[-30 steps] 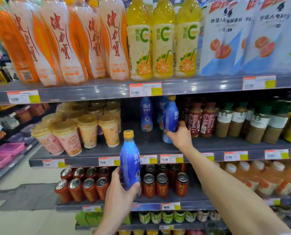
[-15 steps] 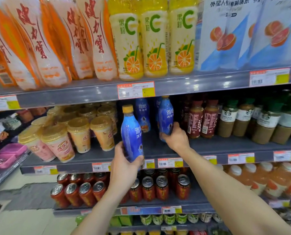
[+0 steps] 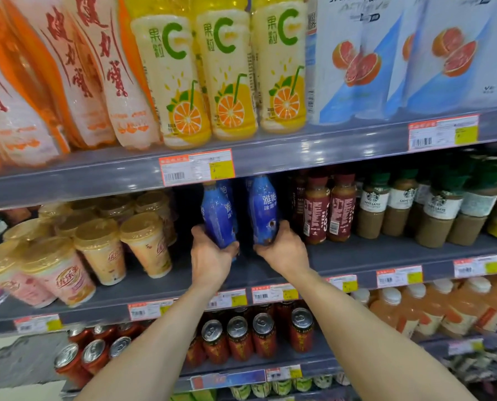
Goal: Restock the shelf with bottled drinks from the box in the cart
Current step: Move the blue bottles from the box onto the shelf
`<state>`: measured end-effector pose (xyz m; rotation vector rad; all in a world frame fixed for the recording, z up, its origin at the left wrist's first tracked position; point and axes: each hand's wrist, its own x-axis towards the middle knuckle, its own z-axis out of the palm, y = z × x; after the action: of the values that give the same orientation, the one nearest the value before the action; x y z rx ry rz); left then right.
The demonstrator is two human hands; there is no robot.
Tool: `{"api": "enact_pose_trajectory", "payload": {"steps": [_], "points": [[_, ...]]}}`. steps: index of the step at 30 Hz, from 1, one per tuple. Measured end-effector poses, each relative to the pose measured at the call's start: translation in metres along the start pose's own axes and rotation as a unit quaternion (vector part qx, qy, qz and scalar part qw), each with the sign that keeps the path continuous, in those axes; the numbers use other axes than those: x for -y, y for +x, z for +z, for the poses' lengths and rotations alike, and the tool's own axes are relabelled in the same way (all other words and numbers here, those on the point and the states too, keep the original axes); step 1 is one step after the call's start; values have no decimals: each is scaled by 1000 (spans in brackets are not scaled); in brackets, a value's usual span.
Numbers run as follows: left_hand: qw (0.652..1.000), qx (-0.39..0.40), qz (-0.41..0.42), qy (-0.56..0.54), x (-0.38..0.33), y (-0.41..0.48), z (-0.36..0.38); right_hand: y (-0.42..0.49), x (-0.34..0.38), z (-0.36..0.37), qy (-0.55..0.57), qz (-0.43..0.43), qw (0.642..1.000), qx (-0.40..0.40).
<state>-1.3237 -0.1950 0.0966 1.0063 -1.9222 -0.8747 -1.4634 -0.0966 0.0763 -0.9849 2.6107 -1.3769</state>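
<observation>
Bottled drinks, blue, 2 in hand on the middle shelf [image 3: 357,256]: left bottle [image 3: 216,218] gripped at its base by the left hand [image 3: 209,260]; right bottle [image 3: 263,209] clasped likewise by the right hand [image 3: 283,250]. Lidded cups [image 3: 99,250] stood leftward, brown bottles [image 3: 328,209] rightward.

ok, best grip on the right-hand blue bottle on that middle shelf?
Wrap its lower body, from the front. The blue bottle stands upright, its cap tucked behind the upper shelf edge, brown bottles close beside. The right hand holds it there.
</observation>
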Motion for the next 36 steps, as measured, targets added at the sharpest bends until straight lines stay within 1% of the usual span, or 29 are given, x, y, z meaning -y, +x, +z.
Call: {"api": "enact_pose_trajectory", "payload": {"steps": [3, 7, 13, 19, 27, 32, 36], "points": [[1000, 2, 23, 0, 8, 5, 5, 0, -3, 3, 0, -14, 1000, -17], [999, 25, 26, -8, 16, 11, 6, -1, -3, 5, 0, -30, 999, -29], [997, 73, 7, -35, 16, 21, 8, -3, -1, 4, 1, -30, 999, -21], [994, 82, 8, -77, 16, 24, 13, -3, 2, 0, 3, -16, 1000, -3], [992, 96, 7, -82, 16, 27, 12, -4, 4, -2, 0, -14, 1000, 2], [994, 95, 2, -62, 15, 23, 6, -4, 4, 0, -4, -10, 1000, -1], [997, 71, 40, -12, 12, 12, -3, -4, 4, 2, -15, 0, 1000, 4]]}}
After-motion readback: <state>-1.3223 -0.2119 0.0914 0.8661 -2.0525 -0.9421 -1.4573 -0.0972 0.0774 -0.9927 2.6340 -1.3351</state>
